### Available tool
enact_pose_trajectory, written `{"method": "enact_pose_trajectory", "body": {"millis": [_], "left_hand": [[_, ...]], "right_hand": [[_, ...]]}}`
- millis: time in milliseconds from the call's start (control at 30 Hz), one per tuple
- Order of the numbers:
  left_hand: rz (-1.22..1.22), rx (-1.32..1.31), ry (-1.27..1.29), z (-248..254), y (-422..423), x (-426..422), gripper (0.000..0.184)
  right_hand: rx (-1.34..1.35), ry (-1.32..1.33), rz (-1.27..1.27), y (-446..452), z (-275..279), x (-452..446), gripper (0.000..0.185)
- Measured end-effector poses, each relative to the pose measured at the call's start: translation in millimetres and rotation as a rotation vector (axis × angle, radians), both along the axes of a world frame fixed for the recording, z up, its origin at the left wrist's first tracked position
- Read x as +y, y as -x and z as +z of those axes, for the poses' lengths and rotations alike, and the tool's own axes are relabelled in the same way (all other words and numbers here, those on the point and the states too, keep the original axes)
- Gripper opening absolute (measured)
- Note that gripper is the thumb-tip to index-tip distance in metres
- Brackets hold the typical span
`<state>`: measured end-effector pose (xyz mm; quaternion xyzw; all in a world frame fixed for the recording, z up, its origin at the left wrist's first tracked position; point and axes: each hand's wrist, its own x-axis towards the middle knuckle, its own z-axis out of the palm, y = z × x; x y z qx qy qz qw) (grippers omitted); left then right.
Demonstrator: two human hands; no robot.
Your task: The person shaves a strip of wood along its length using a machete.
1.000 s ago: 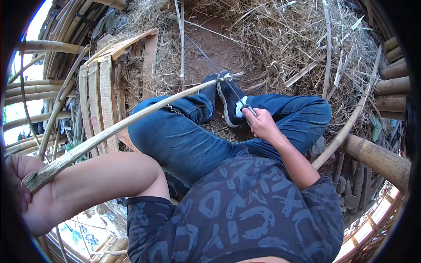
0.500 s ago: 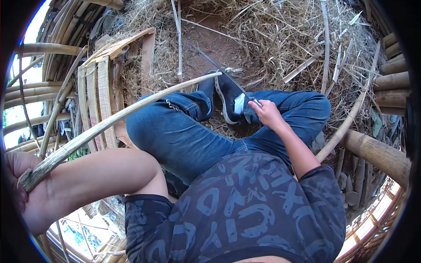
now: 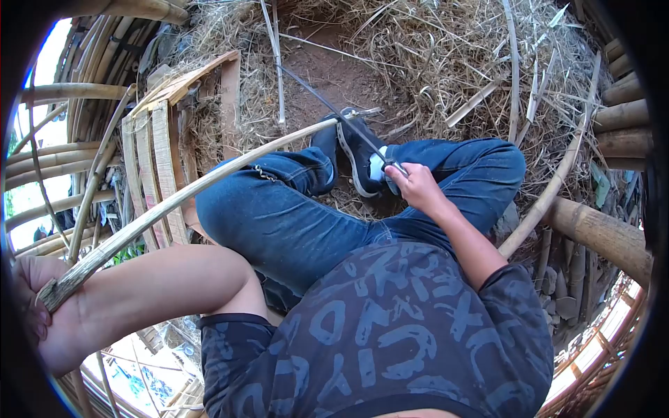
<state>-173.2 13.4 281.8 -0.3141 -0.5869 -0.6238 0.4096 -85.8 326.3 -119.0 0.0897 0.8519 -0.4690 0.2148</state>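
At the far left edge, my left hand (image 3: 35,306) is closed around the thick end of a long, pale wooden stick (image 3: 188,191). The stick slants up over my left knee, and its thin end lies by my shoes (image 3: 357,160). In my right hand (image 3: 416,187), held low over my crossed legs, is the handle of a long knife (image 3: 310,89) with a narrow dark blade. The blade points up and left, crossing close to the stick's thin end; whether they touch I cannot tell. Part of my left hand is cut off by the view's dark rim.
A slatted wooden crate (image 3: 164,164) stands beyond my left knee. Dry straw (image 3: 446,49) and split strips cover the ground around a patch of bare soil (image 3: 327,52). Bamboo poles (image 3: 603,240) form walls on both sides, and a bent pole (image 3: 550,198) leans at right.
My right hand has shifted slightly left, and the knife's blade has slid up and left past the stick's thin end. My left hand still grips the stick, nearly in place.
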Motion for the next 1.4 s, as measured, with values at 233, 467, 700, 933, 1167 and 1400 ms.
{"method": "enact_pose_trajectory", "body": {"millis": [233, 467, 700, 933, 1167, 1400], "left_hand": [[0.027, -0.016, 0.008, -2.4, 0.6, -2.9, 0.04], [0.06, -0.015, 0.01, -1.7, 7.7, -9.5, 0.039], [0.096, -0.023, -0.001, -3.2, 15.3, -23.4, 0.039], [0.158, -0.017, -0.015, 0.1, 19.5, -30.3, 0.038], [0.153, 0.062, -0.028, 23.3, 3.5, -60.8, 0.038], [0.464, 0.003, -0.136, 3.4, 42.9, -59.1, 0.038]], "right_hand": [[-0.037, -0.119, 0.05, 10.7, 10.5, 11.8, 0.056], [-0.11, -0.153, 0.031, 14.6, -3.8, 19.6, 0.061], [-0.16, -0.136, -0.014, 10.0, -8.9, 26.3, 0.062], [-0.138, -0.183, 0.023, 17.9, -12.1, 16.3, 0.061], [-0.082, -0.099, 0.031, 54.5, -0.1, -6.0, 0.061], [-0.1, -0.19, 0.16, 106.7, -59.8, -30.0, 0.071]]}}
